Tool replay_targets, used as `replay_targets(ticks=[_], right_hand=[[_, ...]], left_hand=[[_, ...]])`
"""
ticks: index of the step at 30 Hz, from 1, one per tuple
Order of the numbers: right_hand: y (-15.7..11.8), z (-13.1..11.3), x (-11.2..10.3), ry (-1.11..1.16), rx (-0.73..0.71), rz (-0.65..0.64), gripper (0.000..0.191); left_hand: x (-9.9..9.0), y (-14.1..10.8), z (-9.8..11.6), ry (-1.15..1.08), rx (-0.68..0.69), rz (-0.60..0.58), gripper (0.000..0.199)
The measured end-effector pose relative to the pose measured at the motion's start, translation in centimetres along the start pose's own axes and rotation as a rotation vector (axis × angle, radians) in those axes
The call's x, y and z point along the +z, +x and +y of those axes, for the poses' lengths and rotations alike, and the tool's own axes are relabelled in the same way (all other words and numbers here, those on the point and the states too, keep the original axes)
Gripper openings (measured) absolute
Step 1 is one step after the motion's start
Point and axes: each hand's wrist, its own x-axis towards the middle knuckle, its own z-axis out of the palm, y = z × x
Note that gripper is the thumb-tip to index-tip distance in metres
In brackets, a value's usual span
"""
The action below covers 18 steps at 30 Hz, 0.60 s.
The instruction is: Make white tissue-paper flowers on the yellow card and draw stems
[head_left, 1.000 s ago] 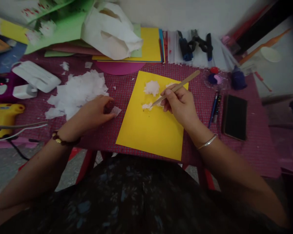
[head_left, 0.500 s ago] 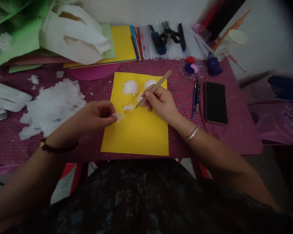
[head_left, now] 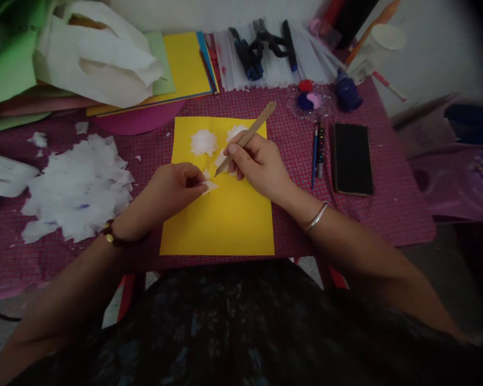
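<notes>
A sheet of yellow paper (head_left: 221, 225) lies flat in front of me, with white tissue tufts (head_left: 204, 142) standing on its upper half. My left hand (head_left: 181, 182) pinches a small white tissue piece (head_left: 210, 185) low over the sheet, close to a small tuft partly hidden by the fingers. In my right hand (head_left: 255, 161) is a thin wooden stick (head_left: 260, 119), held like a pen. Its pointed lower end is just right of the tissue piece; I cannot tell whether they touch. My right fingers partly cover the tufts on the right.
A heap of white tissue pieces (head_left: 76, 185) lies on the left. On the right are a phone (head_left: 352, 159), a blue paintbrush (head_left: 314, 158) and a paint palette (head_left: 309, 101). Pliers (head_left: 269, 40), a purple bottle (head_left: 348, 91) and coloured paper sheets (head_left: 185, 64) sit along the back.
My left hand has moved right and slightly up, bringing the tissue piece over the yellow paper near the stick's tip. The view has shifted a little; my right hand keeps its hold.
</notes>
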Motion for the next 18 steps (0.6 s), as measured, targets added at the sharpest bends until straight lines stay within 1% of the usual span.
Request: replay_targets(ticks=[3,5,8,12,18], right_hand=[[0.0,-0.3,-0.3,-0.009,-0.015,0.016,0.025],[-0.1,-0.5,-0.3,-0.020,-0.023,0.011,0.026],[-0.4,-0.6,-0.2,-0.050,-0.031,-0.024,0.026],[-0.7,-0.5,0.4,-0.105,-0.031,-0.065,0.021],[-0.8,-0.5,0.8,-0.131,0.001,-0.096,0.019]], left_hand=[[0.3,0.6,-0.2,-0.049,-0.006,-0.027,0.020],[0.6,0.9,-0.3,-0.084,-0.009,-0.008,0.019],[1.0,1.0,-0.3,-0.086,-0.020,0.033,0.022],[1.1,0.8,-0.6,-0.113,-0.011,0.073,0.020],[1.6,0.8,-1.2,-0.159,0.021,0.089,0.018]])
